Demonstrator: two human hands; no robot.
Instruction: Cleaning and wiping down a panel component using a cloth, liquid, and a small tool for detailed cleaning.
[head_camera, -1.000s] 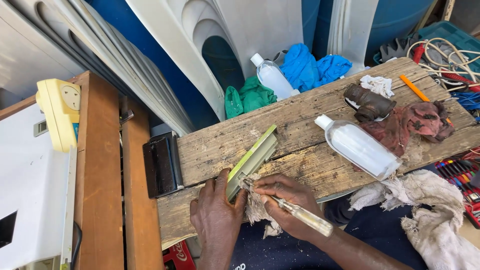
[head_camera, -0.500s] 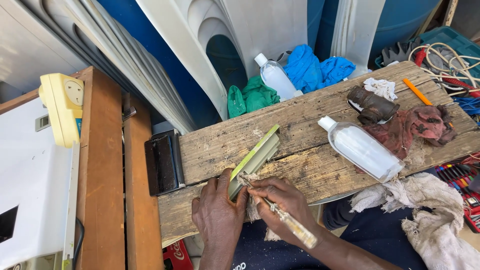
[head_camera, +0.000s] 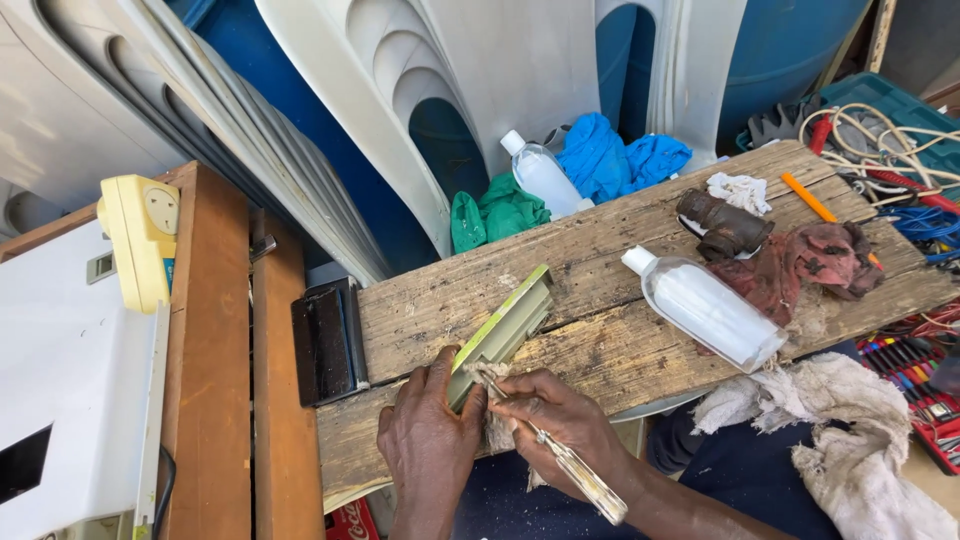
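Down at six o'clock on the rough wooden bench (head_camera: 620, 300), the left hand (head_camera: 428, 440) has its fingers curled and pressed onto the near end of a long greenish plastic part (head_camera: 503, 333), which lies flat on the wood and points away toward one o'clock. The right hand (head_camera: 560, 420) has its fingers pinched round a screwdriver (head_camera: 570, 470) with a clear handle, the tip buried where a scrap of frayed pale cloth (head_camera: 492, 405) meets the part's end; exactly what the tip touches cannot be made out. A slip looks the likeliest trouble: the tip sits just beside the left fingers, so if it skids off the smooth plastic it could jab them or gouge the part. The part also rests near the bench's front edge, and a hard push might slide it off. At three o'clock lies a clear bottle (head_camera: 708, 310) of pale liquid on its side, touching a reddish rag (head_camera: 810, 262); a jolt to the bench could roll it toward the edge.
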